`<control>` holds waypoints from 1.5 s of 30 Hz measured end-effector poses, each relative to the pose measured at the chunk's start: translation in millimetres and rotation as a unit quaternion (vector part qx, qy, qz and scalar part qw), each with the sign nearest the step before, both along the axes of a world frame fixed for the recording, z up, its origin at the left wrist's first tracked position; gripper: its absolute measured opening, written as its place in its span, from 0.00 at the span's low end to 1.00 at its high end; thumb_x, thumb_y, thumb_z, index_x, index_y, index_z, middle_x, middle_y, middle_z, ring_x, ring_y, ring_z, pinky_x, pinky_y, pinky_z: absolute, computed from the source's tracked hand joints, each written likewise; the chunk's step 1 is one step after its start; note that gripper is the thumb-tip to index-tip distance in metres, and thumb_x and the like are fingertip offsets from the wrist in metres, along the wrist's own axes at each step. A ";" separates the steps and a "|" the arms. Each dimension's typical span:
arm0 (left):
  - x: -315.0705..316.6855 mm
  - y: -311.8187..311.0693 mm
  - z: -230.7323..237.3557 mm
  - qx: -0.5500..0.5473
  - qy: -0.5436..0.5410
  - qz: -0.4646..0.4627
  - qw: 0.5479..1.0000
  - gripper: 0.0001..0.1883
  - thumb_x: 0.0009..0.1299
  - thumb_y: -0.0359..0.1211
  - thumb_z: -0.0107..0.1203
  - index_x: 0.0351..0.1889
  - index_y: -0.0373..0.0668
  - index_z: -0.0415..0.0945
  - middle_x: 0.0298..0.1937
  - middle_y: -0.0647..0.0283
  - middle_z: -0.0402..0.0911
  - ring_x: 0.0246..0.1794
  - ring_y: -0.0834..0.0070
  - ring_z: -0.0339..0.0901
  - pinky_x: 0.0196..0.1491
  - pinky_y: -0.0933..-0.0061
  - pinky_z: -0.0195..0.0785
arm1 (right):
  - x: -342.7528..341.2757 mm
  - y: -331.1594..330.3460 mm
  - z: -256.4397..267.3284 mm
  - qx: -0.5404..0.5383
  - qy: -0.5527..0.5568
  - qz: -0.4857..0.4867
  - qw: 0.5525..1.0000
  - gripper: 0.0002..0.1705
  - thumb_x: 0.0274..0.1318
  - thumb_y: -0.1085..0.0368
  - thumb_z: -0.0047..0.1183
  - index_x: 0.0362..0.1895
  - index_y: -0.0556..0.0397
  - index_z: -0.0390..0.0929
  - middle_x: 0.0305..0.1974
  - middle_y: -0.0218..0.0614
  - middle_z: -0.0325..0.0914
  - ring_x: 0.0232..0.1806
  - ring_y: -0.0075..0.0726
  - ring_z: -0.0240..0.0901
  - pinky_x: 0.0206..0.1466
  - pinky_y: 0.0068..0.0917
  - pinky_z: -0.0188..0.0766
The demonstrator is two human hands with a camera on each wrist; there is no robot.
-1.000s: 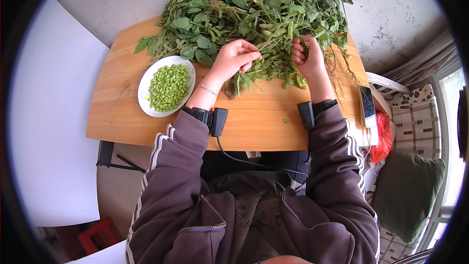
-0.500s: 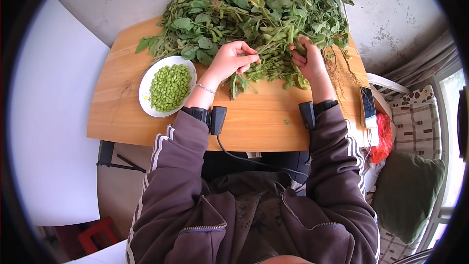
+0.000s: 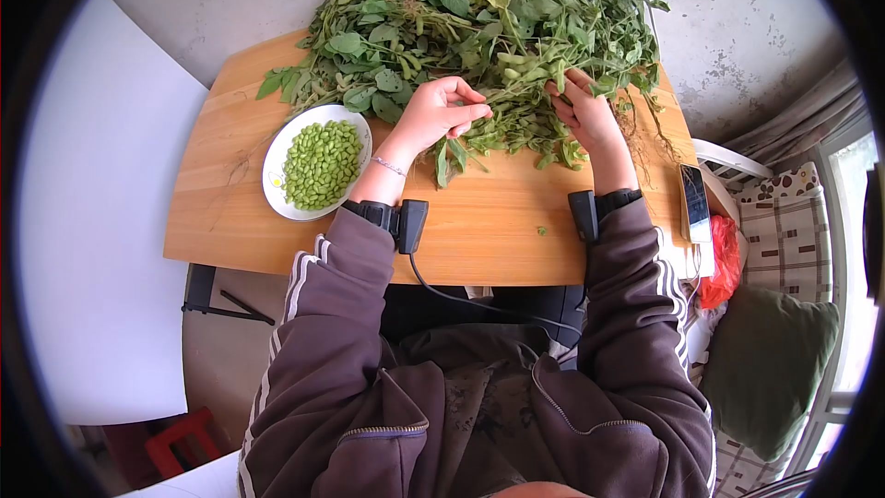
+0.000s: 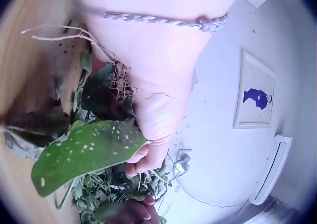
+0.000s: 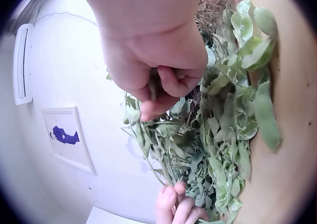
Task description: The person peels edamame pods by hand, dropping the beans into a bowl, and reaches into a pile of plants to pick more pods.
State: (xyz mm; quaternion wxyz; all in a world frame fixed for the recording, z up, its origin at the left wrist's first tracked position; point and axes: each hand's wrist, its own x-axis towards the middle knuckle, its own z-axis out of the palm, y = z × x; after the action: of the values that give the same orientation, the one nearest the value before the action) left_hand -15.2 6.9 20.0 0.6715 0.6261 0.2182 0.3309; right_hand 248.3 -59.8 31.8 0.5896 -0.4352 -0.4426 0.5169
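Note:
My left hand point(image 3: 435, 118) pinches a soybean plant stem between thumb and fingers, at the near side of the heap of soybean plants point(image 3: 387, 28). In the right wrist view the fingertips point(image 5: 171, 197) close around thin stems. A leaf with pale holes point(image 4: 84, 154) hangs beside this hand. My right hand point(image 3: 588, 118) is at the heap's right part, its fingers curled around a green soybean pod point(image 5: 154, 83), mostly hidden in the palm. Split and whole pods point(image 5: 247, 105) lie below it. A white dish point(image 3: 273, 199) of shelled green soybeans point(image 3: 321, 166) stands left of the left hand.
The wooden table point(image 3: 498, 240) ends just before the person's lap. A phone point(image 3: 695, 203) lies at its right edge, by a red plastic bag point(image 3: 721, 263). Stringy roots point(image 3: 645, 148) trail off the heap at the right. A wall closes off the back.
My right hand has shifted slightly and its fingers have loosened from a tighter curl, then moved among the pods. The left hand keeps its pinch in nearly the same place.

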 end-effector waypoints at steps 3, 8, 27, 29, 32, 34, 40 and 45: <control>0.3 -0.2 0.2 0.004 0.002 0.001 1.000 0.07 0.69 0.25 0.62 0.38 0.34 0.75 0.37 0.54 0.85 0.19 0.86 0.68 0.20 0.84 0.59 | -4.0 -3.1 6.9 -0.022 0.013 -0.007 1.000 0.07 0.72 0.63 0.44 0.40 0.48 0.73 0.29 0.24 0.70 0.19 0.12 0.49 0.19 0.15 0.43; -0.2 -1.2 2.3 0.000 -0.001 -0.004 1.000 0.06 0.69 0.25 0.62 0.39 0.33 0.75 0.37 0.53 0.85 0.19 0.86 0.69 0.20 0.84 0.59 | -7.6 -1.6 6.2 -0.035 -0.015 -0.050 0.998 0.07 0.71 0.61 0.45 0.37 0.45 0.73 0.25 0.19 0.61 0.18 0.11 0.45 0.18 0.14 0.38; 1.6 2.6 -1.1 0.038 -0.046 0.046 0.997 0.06 0.70 0.27 0.62 0.40 0.35 0.76 0.39 0.57 0.86 0.20 0.86 0.70 0.21 0.85 0.60 | -11.3 -1.4 5.4 -0.017 -0.011 -0.105 0.994 0.12 0.69 0.57 0.53 0.44 0.51 0.78 0.21 0.16 0.58 0.16 0.11 0.44 0.18 0.17 0.38; 1.4 4.8 1.7 0.066 -0.063 0.085 0.992 0.06 0.70 0.27 0.61 0.41 0.36 0.76 0.40 0.57 0.86 0.21 0.86 0.72 0.22 0.85 0.61 | -11.6 -2.3 6.0 -0.015 0.002 -0.099 0.995 0.14 0.69 0.57 0.54 0.47 0.55 0.78 0.22 0.17 0.58 0.17 0.11 0.44 0.18 0.17 0.38; -2.6 8.8 10.8 0.123 -0.067 0.124 0.982 0.07 0.72 0.26 0.58 0.44 0.35 0.75 0.43 0.59 0.86 0.27 0.86 0.76 0.28 0.84 0.67 | -14.4 -1.4 6.9 -0.014 0.019 -0.097 0.995 0.16 0.68 0.58 0.54 0.49 0.58 0.78 0.23 0.18 0.61 0.17 0.11 0.46 0.18 0.16 0.40; -0.6 13.2 12.8 0.190 -0.056 0.156 0.968 0.07 0.72 0.26 0.58 0.44 0.34 0.75 0.44 0.59 0.86 0.30 0.86 0.77 0.32 0.84 0.70 | -12.6 2.0 0.0 -0.018 0.014 -0.104 0.994 0.15 0.68 0.58 0.55 0.47 0.58 0.79 0.23 0.19 0.64 0.16 0.12 0.48 0.18 0.16 0.42; 9.1 34.9 -5.8 0.579 0.181 0.370 0.704 0.14 0.68 0.33 0.59 0.51 0.44 0.80 0.57 0.59 0.81 0.56 0.57 0.76 0.59 0.57 0.67 | -20.0 -0.5 1.3 -0.061 -0.014 -0.040 0.997 0.15 0.68 0.60 0.54 0.48 0.59 0.80 0.26 0.20 0.67 0.18 0.11 0.49 0.19 0.15 0.43; 17.4 12.6 -8.2 0.475 0.134 0.294 0.818 0.13 0.65 0.33 0.63 0.48 0.46 0.83 0.48 0.61 0.84 0.48 0.62 0.80 0.54 0.64 0.71 | -29.0 -7.8 14.2 -0.076 -0.114 0.043 0.990 0.18 0.71 0.57 0.51 0.56 0.55 0.79 0.25 0.20 0.67 0.19 0.11 0.50 0.20 0.15 0.45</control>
State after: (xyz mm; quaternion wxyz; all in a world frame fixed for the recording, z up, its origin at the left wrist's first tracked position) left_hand 2.2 19.5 11.7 0.1255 0.8120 0.2951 0.4878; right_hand 219.3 -67.6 46.0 0.4783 -0.5150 -0.4845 0.5208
